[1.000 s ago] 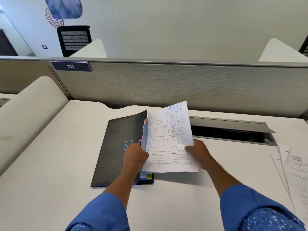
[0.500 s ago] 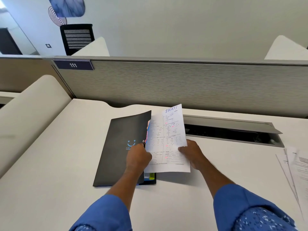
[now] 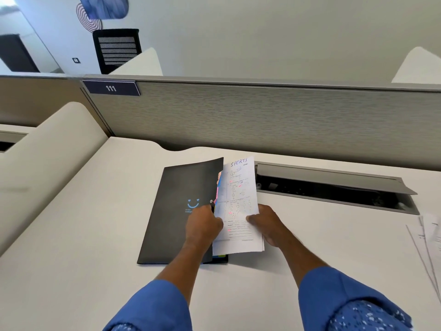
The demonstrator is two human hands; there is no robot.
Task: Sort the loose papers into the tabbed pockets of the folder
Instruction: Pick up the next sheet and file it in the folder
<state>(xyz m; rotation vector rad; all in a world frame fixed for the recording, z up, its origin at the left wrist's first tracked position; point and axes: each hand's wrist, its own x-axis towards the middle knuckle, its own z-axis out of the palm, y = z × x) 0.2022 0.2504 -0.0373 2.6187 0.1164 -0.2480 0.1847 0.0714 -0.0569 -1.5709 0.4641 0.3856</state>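
A black folder [image 3: 177, 206] with a blue smiley lies on the desk, its cover lifted along the right edge. My left hand [image 3: 202, 226] grips that cover edge and holds it up. A printed sheet headed "SPORTS" [image 3: 239, 187] stands partly inside the opening, its left side tucked behind the cover. My right hand [image 3: 268, 224] pinches the sheet's lower right edge. Coloured tabs [image 3: 218, 187] show in the gap between cover and sheet.
Several loose papers [image 3: 427, 237] lie at the desk's right edge. An open cable tray with a raised lid [image 3: 334, 180] sits behind the folder on the right. A grey partition [image 3: 262, 115] closes the back of the desk.
The SPORTS sheet has slid left, further into the folder, so less of its width shows. Both hands moved slightly with it.
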